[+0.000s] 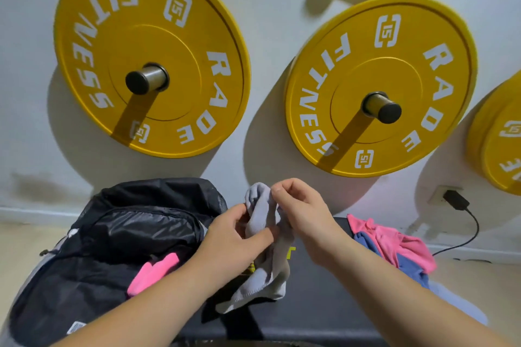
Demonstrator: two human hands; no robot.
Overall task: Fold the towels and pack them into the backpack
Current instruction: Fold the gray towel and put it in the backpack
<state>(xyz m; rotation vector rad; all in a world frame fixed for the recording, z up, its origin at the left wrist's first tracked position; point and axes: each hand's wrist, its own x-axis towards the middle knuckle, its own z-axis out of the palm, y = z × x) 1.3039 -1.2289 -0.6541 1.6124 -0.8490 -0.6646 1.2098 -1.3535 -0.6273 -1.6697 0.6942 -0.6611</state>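
Observation:
I hold a pale grey towel (263, 236) up in front of me, above a black bench. My left hand (234, 234) grips its bunched middle, thumb across the cloth. My right hand (301, 214) pinches its top edge between thumb and fingers. The towel's lower end hangs down to the bench. A black backpack (118, 234) lies at the left with its top open, and a folded pink towel (153, 272) pokes out of it. A loose heap of pink towel (394, 242) and blue towel (366, 242) lies at the right of the bench.
The black padded bench (318, 298) stands against a white wall. Yellow weight plates (152, 56) hang on wall pegs above it. A black charger (455, 200) is plugged into a socket at the right, its cable trailing down.

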